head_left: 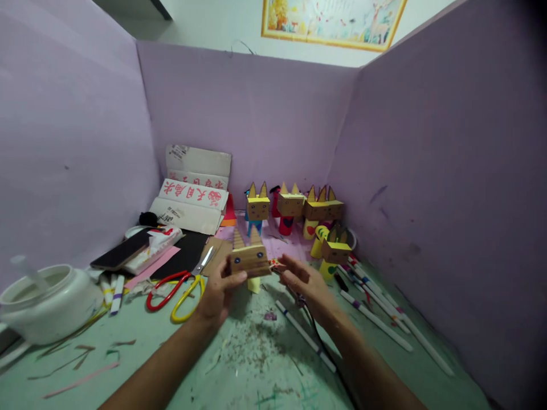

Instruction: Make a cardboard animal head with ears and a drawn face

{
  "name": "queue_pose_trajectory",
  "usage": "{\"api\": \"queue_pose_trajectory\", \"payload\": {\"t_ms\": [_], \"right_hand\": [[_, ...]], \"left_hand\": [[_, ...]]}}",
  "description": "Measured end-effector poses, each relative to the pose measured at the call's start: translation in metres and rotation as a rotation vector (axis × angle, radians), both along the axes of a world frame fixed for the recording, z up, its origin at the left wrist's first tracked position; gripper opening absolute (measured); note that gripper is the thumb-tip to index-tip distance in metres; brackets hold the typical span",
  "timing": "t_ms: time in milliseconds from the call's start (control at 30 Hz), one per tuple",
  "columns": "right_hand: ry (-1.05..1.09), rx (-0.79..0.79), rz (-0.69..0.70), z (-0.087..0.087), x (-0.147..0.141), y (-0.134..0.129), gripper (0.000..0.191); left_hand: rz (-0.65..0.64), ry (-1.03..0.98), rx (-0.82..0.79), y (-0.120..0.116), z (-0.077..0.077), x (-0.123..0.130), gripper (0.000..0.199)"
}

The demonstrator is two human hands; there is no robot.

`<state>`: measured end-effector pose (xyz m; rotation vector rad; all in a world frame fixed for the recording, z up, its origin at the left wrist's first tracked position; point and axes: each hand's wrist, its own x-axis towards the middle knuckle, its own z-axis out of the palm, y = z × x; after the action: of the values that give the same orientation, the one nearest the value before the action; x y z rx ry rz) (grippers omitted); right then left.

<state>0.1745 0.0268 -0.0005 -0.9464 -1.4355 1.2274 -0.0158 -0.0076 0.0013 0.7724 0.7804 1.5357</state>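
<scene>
My left hand (217, 293) grips a small cardboard box head (249, 260) with two pointed corrugated ears and two drawn eyes, its thumb on the front face. Just right of it, my right hand (310, 285) is curled, thumb and fingers close together near the head's right edge. What those fingers hold is hard to make out; a small red patterned bit (276, 262) shows at their tips. A dark cord (316, 330) runs from beneath this hand toward the table's front. A yellow piece (253, 285) shows below the head.
Several finished cardboard-headed figures (258, 209) stand at the back. Red-and-yellow scissors (182, 290) lie left of my hands, beyond them a phone (121, 249) and a white pot (53, 302). Markers (376, 320) lie right; one marker (305, 336) lies in front. Purple panels (248, 114) enclose the table.
</scene>
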Motion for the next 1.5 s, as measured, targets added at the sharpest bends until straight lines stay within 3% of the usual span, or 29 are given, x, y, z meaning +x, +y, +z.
{"api": "queue_pose_trajectory", "payload": {"t_ms": [167,233,300,433,667,767,900,1167,1500], "right_hand": [[-0.186,0.009,-0.156,0.014,0.043,-0.004,0.032],[-0.424,0.055,-0.154,0.019,0.058,-0.012,0.024],[-0.572,0.086,-0.172,0.022,0.07,-0.021,0.025],[-0.66,0.076,-0.227,0.021,0.084,-0.034,0.033],[-0.83,0.107,-0.282,0.017,0.093,-0.053,0.043],[-0.854,0.082,-0.255,0.011,0.091,-0.066,0.038],[-0.913,0.082,-0.116,-0.001,0.073,-0.079,0.025],[-1.01,0.138,-0.053,-0.006,0.048,-0.068,0.017],[-1.168,0.177,-0.026,-0.019,0.036,-0.069,0.014]], "left_hand": [[0.149,-0.08,-0.046,0.006,0.003,-0.015,0.05],[0.146,-0.075,-0.084,0.007,0.0,-0.016,0.052],[0.115,-0.066,-0.122,0.008,-0.004,-0.014,0.053],[0.067,-0.044,-0.156,0.008,-0.01,-0.008,0.051],[0.096,-0.053,-0.153,0.012,-0.016,-0.012,0.051],[0.156,-0.076,-0.124,0.012,-0.015,-0.013,0.047],[0.233,-0.101,-0.103,0.012,-0.014,-0.012,0.039],[0.307,-0.092,-0.073,0.013,-0.01,-0.017,0.036],[0.147,-0.004,-0.134,0.01,-0.014,-0.016,0.047]]}}
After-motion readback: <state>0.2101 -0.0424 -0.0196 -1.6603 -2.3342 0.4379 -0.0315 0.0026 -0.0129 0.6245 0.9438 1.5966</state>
